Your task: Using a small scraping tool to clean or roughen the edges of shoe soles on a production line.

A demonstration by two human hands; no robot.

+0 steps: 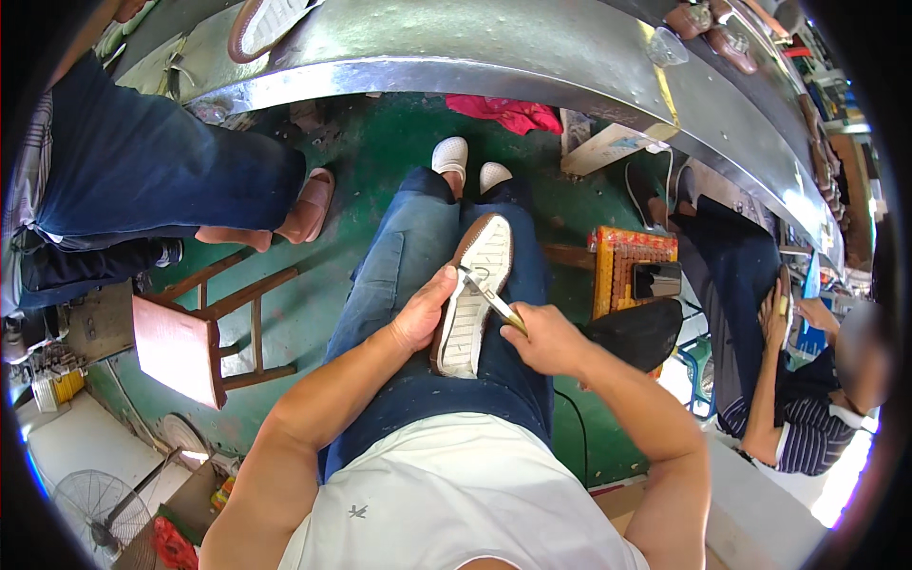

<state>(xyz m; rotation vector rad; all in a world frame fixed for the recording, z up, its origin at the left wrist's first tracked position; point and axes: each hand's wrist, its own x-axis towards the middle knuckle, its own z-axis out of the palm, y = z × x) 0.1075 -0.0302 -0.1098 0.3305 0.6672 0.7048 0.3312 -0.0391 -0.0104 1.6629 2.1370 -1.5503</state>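
Note:
A shoe (463, 323) with a white, cross-lined face and a brown edge lies lengthwise over my lap. My left hand (425, 309) is closed on its left side, thumb near the middle of the shoe. In my right hand (546, 339) is a hand tool (493, 301) with a flat metal shank and a yellowish handle, gripped by the handle. The tool slants up and left across the shoe, its curved tip close to my left thumb. Whether the tip touches the shoe, I cannot tell. My right fingers partly hide the handle.
A metal-topped bench (408, 57) curves across the far side, with another shoe (271, 27) on it. A wooden stool (180, 347) stands at left beside a seated person. At right are a woven-topped seat (617, 256) with a phone (655, 279), and another person holding a shoe.

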